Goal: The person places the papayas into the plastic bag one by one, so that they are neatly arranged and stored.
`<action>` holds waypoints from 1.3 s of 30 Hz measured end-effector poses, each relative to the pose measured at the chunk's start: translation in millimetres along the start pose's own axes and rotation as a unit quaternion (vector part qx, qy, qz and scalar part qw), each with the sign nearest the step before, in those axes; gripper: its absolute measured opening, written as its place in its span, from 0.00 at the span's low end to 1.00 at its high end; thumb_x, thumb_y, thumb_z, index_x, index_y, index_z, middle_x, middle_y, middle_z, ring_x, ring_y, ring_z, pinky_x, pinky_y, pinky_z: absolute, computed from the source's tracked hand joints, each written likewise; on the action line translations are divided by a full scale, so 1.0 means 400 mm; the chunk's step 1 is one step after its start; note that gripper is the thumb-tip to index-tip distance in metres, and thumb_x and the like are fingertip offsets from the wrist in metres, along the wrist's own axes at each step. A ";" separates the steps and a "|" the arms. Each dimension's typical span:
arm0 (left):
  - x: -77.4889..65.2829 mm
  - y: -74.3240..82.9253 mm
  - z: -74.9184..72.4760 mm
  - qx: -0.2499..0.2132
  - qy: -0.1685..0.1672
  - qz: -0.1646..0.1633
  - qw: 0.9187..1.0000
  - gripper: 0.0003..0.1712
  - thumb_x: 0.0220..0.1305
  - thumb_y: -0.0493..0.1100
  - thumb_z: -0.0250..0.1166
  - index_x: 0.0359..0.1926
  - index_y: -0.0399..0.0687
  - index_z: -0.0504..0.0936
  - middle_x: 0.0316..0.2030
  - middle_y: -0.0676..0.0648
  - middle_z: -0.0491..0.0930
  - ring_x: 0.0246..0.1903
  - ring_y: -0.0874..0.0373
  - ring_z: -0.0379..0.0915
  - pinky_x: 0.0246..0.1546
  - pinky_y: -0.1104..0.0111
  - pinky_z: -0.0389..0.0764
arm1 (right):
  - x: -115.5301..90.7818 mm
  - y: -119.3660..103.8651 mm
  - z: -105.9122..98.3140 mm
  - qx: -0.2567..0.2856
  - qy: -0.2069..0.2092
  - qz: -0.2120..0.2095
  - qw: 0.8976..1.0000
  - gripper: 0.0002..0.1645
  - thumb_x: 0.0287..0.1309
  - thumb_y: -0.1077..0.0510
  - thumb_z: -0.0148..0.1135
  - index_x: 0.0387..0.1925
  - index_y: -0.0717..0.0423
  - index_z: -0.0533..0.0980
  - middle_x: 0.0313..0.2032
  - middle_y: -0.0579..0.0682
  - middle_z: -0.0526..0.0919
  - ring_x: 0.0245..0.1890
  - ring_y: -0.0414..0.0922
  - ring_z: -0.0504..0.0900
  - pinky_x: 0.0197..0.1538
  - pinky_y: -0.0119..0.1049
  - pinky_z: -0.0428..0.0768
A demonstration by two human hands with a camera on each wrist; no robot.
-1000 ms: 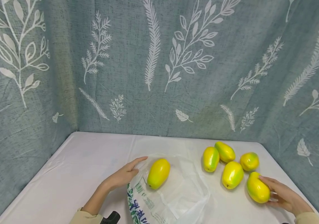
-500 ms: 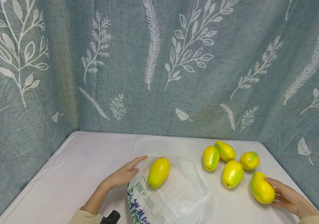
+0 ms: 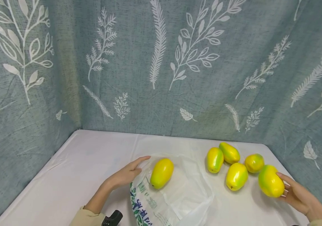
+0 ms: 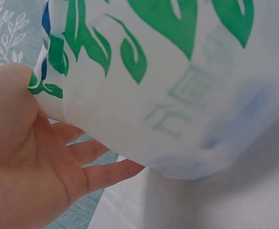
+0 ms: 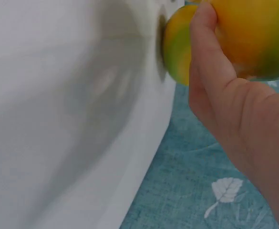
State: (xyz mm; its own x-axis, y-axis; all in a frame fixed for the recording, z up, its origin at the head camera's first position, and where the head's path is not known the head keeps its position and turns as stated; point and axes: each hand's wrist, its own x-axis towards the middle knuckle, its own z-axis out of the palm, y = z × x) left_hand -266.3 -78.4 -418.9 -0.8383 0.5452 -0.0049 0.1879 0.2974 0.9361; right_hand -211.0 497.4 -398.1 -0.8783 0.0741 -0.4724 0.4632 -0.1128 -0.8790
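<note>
My right hand (image 3: 298, 196) holds a yellow-green mango (image 3: 271, 181) near the table's right side, with fingers and thumb against its right end. A shadow lies under that mango, which is raised off the table. In the right wrist view the held mango (image 5: 256, 36) fills the top right corner. My left hand (image 3: 125, 174) grips the left edge of a white plastic bag (image 3: 183, 194) with green and blue print. The left wrist view shows the thumb on the near side of the bag (image 4: 110, 105) and fingers behind it. One mango (image 3: 162, 173) lies at the bag's opening.
Several more mangoes (image 3: 236, 176) lie grouped on the right side of the white-covered table (image 3: 101, 150), one mango (image 3: 254, 163) close behind the held one. A blue-grey leaf-patterned curtain (image 3: 135, 69) encloses the back and both sides.
My right hand has lifted its mango off the table and carried it a little to the right. The left hand and the bag have stayed in place.
</note>
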 end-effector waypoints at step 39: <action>-0.023 0.004 -0.013 0.005 -0.008 0.004 1.000 0.30 0.71 0.33 0.41 0.73 0.47 0.55 0.71 0.38 0.53 0.68 0.42 0.48 0.65 0.43 0.49 | -0.051 -0.053 0.479 -0.067 -0.169 -0.082 0.980 0.46 0.71 0.49 0.46 0.73 0.61 0.33 0.69 0.63 0.45 0.51 0.46 0.71 0.53 0.44 0.75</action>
State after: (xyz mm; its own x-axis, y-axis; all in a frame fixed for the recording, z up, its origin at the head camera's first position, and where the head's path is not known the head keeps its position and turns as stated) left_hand -261.0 -87.1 -415.5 -0.8289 0.5594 -0.0033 0.1991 0.3005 0.9328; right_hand -225.5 308.4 -357.3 -0.9208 -0.2538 -0.2961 0.3045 0.0062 -0.9525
